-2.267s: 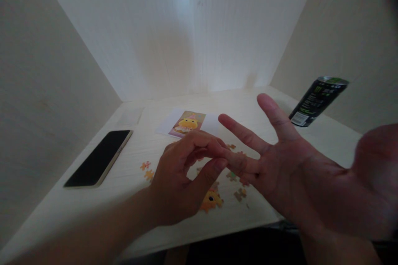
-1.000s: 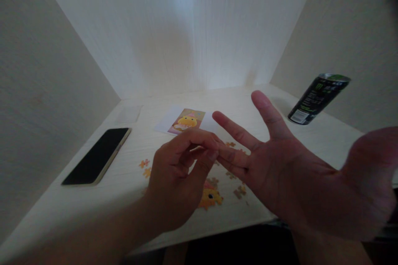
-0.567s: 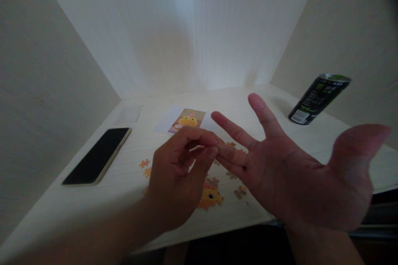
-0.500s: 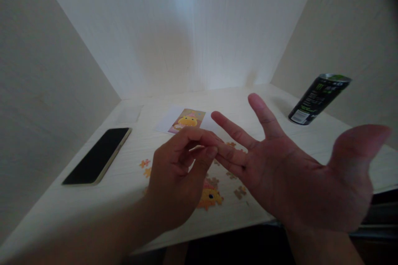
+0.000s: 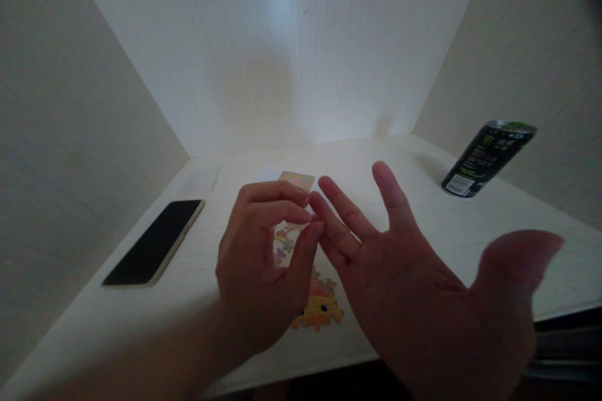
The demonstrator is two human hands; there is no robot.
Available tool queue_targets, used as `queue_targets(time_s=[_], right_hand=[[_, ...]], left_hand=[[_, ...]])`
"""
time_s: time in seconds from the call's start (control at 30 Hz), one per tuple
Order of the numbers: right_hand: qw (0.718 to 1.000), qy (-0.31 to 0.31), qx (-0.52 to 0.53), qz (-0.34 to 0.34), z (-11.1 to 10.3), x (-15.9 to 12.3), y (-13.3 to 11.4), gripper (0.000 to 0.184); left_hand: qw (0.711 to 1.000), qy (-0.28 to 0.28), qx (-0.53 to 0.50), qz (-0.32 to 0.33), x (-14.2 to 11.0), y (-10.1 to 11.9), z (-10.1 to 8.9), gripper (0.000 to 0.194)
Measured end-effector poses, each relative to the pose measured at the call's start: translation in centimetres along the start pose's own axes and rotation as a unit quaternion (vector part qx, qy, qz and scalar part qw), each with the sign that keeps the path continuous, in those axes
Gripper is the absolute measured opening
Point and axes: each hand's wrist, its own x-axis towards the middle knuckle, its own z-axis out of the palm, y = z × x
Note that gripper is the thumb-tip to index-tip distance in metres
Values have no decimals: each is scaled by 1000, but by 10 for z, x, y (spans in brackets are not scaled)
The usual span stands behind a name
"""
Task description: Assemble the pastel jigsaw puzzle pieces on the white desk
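My left hand [image 5: 268, 263] is closed in a pinch, its thumb and fingertips on the tip of the little finger of my right hand. My right hand [image 5: 414, 288] lies palm up with its fingers stretched and the thumb spread to the right. Beneath both hands is a partly joined jigsaw puzzle [image 5: 320, 310], yellow and pink with dark eyes. Some loose puzzle pieces [image 5: 283, 244] show through the gap in my left hand; others are hidden by the hands. Behind my fingers lies a picture card [image 5: 301, 180], mostly covered.
On the left of the white table [image 5: 226, 351] lies a black-screened phone [image 5: 155, 243], with a clear flat sheet [image 5: 201, 180] behind it. A dark drink can [image 5: 486, 160] stands at the right. Pale panels enclose the back and sides.
My right hand has moved left and a little down. The left hand's pinch has slid to the little fingertip. More of the card is covered, and the view has tilted up slightly.
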Motion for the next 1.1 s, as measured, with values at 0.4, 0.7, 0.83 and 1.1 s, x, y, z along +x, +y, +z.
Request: queue_targets(time_s=[0.4, 0.7, 0.83, 1.1], right_hand=[[977, 49, -155, -135, -17, 0, 27, 96], [965, 80, -179, -172, -17, -9, 36, 77], [965, 98, -175, -169, -22, -8, 36, 82], [967, 17, -162, -196, -21, -8, 37, 108]], left_hand=[[998, -29, 1, 48, -1, -4, -5, 53], [997, -32, -32, 63, -2, -4, -5, 57], [997, -32, -48, 53, -1, -3, -2, 55], [998, -21, -55, 38, 0, -4, 0, 62]])
